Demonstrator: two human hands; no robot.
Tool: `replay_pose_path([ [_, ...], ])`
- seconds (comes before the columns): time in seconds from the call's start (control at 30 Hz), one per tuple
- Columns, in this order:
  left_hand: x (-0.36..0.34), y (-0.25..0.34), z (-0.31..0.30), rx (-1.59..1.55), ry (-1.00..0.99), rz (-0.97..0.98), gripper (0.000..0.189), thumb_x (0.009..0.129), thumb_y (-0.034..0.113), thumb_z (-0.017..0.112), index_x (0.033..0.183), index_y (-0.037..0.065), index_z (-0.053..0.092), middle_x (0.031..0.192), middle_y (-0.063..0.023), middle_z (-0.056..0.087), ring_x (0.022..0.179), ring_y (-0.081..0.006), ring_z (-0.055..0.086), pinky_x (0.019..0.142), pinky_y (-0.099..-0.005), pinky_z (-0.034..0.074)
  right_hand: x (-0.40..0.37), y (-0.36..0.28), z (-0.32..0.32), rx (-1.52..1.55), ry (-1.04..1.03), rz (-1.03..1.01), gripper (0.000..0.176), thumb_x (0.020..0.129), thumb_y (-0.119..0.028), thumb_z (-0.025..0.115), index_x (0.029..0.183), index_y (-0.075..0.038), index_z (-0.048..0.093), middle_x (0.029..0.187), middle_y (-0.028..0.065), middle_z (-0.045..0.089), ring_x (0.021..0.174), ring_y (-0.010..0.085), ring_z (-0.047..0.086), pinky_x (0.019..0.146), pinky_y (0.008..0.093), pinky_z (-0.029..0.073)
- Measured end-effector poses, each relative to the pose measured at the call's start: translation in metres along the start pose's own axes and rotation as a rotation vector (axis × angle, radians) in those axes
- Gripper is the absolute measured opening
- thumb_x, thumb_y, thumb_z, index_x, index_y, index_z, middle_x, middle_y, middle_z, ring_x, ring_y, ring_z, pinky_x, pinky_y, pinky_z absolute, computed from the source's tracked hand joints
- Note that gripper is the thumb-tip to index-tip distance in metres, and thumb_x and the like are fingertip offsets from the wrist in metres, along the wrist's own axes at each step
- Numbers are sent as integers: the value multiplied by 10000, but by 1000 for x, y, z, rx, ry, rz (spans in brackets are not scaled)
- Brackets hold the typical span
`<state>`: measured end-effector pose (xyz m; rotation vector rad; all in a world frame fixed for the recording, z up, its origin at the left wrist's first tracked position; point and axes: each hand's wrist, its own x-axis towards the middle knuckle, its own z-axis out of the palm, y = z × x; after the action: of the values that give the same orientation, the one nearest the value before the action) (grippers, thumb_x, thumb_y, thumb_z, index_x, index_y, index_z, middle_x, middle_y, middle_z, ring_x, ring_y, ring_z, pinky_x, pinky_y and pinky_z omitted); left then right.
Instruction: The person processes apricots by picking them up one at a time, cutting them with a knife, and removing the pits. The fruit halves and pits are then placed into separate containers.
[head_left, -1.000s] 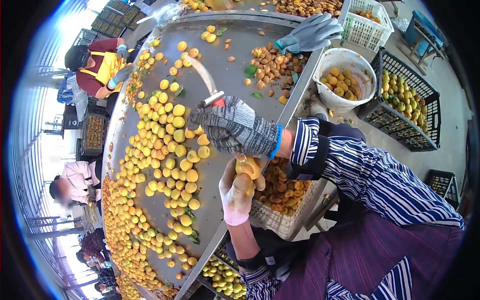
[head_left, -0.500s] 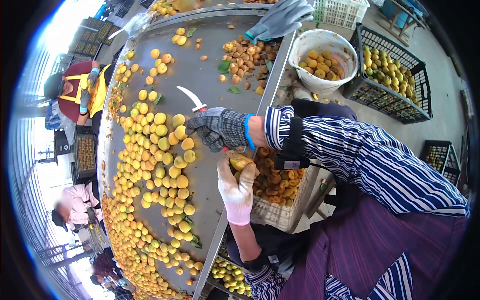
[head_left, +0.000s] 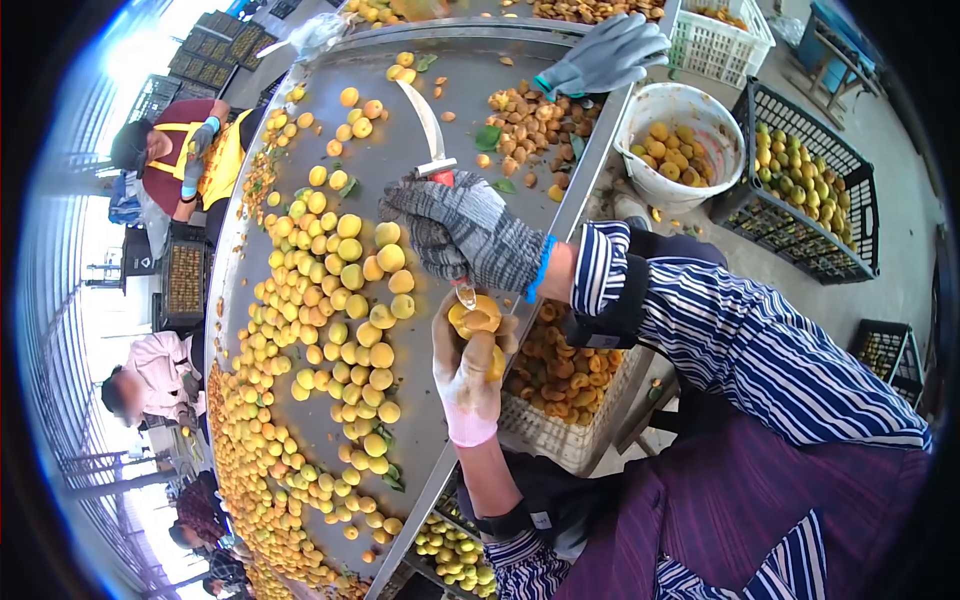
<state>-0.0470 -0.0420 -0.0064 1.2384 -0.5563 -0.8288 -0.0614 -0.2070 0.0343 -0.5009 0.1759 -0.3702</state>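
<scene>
My left hand [head_left: 467, 375], in a white and pink glove, is closed around an apricot [head_left: 476, 316], which looks cut, with orange flesh showing. Just above it, my right hand [head_left: 465, 230] wears a grey knitted glove with a blue cuff and grips a red-handled knife [head_left: 429, 125]. Its curved blade points up and away from the fruit. From the lower end of the handle a small metal loop [head_left: 466, 296] touches or nearly touches the apricot. Many whole apricots [head_left: 335, 290] lie on the metal table [head_left: 440, 420] beside both hands.
Below my hands, a crate [head_left: 560, 440] holds apricot halves. Apricot stones [head_left: 530, 120] and grey gloves [head_left: 605, 55] lie at the table's far edge. A white bucket [head_left: 640, 110] and black crate [head_left: 800, 240] stand on the floor. Co-workers [head_left: 165, 160] are across the table.
My right hand has brought the handle's loop end down to the apricot, and the blade now stands more upright. My left hand has turned the fruit, showing its flesh. The whole view has shifted slightly.
</scene>
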Motion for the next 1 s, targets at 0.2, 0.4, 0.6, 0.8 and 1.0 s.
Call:
replay_pose_path([
  [0.2, 2, -7, 2, -168, 36, -18, 632, 834, 182, 660, 1342, 22, 319, 1107, -81, 515, 888, -172, 571, 732, -279, 471, -8, 1, 7, -453, -85, -277, 226, 881, -228, 607, 1038, -65, 615, 643, -43, 526, 497, 32, 471, 446, 180, 382],
  [0.4, 4, -6, 3, -102, 21, -4, 481, 874, 187, 586, 1257, -32, 395, 1004, -69, 540, 855, -160, 552, 725, -261, 454, 5, 11, 6, -726, -122, -678, 298, 863, -277, 640, 1053, -49, 613, 832, 0, 671, 607, 31, 549, 520, 184, 438],
  [0.6, 5, -11, 3, 59, 101, 56, 276, 846, -35, 529, 1117, 15, 523, 1105, -136, 494, 809, -206, 591, 635, -277, 488, 11, 21, -11, -1197, -5, -1046, 242, 853, -297, 592, 822, -65, 654, 611, 90, 583, 566, 204, 565, 550, 340, 441],
  [0.8, 5, -13, 17, 341, 113, 120, 364, 885, 109, 553, 1203, -36, 454, 901, -99, 585, 674, -108, 543, 622, -225, 455, 28, 28, -50, -1189, -17, -453, 216, 862, -211, 533, 1048, -126, 605, 713, 7, 604, 598, 159, 597, 508, 283, 450],
  [1.0, 4, -15, 22, 559, 134, 189, 387, 875, 103, 579, 1215, -31, 453, 920, -88, 577, 688, -109, 552, 643, -232, 477, 25, 19, -48, 86, 141, 205, 212, 871, -281, 592, 837, -74, 559, 507, -59, 394, 356, 71, 316, 358, 247, 277],
])
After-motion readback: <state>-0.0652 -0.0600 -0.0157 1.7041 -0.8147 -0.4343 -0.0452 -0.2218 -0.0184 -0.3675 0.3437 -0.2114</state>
